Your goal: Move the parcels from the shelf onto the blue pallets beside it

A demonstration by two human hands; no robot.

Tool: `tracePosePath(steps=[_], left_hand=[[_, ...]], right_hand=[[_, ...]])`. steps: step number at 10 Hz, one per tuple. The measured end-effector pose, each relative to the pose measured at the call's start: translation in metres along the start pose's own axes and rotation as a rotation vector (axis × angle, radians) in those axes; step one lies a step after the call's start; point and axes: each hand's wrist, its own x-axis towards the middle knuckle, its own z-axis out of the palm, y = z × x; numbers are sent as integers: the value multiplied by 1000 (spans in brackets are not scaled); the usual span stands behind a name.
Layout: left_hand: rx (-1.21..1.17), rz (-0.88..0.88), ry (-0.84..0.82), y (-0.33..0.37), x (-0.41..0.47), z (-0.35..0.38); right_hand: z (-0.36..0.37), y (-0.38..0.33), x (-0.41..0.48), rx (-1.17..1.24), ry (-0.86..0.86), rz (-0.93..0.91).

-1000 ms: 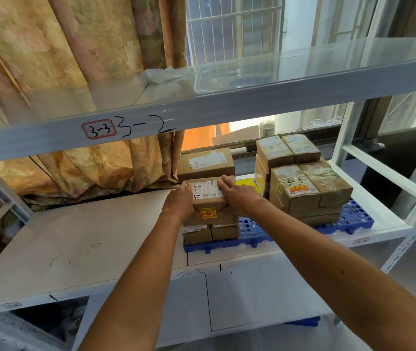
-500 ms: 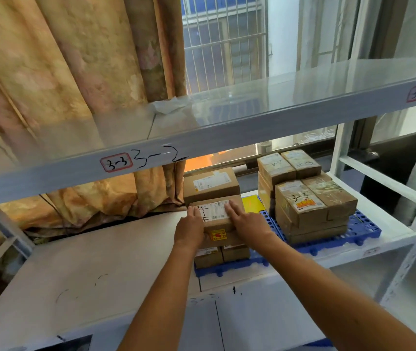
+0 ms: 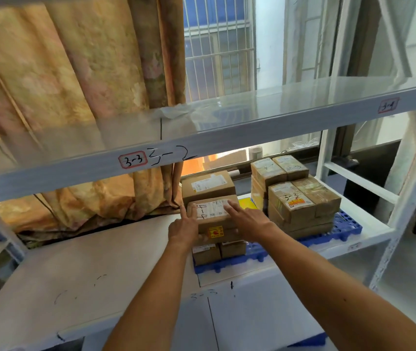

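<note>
A brown parcel point(image 3: 214, 219) with a white label and a red-yellow sticker lies on top of a small stack on the blue pallet point(image 3: 260, 254). My left hand point(image 3: 184, 229) touches its left side with the index finger straight. My right hand point(image 3: 247, 220) rests on its top right with fingers spread and straight. Two small parcels point(image 3: 218, 252) sit under it. A larger parcel point(image 3: 208, 184) stands just behind. A second stack of taped parcels point(image 3: 300, 198) fills the pallet's right half.
The white shelf board point(image 3: 100, 269) stretches bare to the left of the pallet. The upper shelf beam point(image 3: 252, 138) marked 3-3 hangs close above. A white upright point(image 3: 409, 198) stands at the right. Patterned curtains point(image 3: 75, 84) and a barred window lie behind.
My hands went from gripping the parcel's sides to lying loosely on it with fingers straightened. The parcel stays on the stack. The camera tilted upward.
</note>
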Motion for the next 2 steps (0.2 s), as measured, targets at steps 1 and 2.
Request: tracePosePath(steps=[1,2], left_hand=[[21,-45,-12,1,-15,-21],[-25,-79,-48,5,-35,-39]], right_hand=[[-10,12,-22,10,14,-2],[-21,29,-44,47,15,-5]])
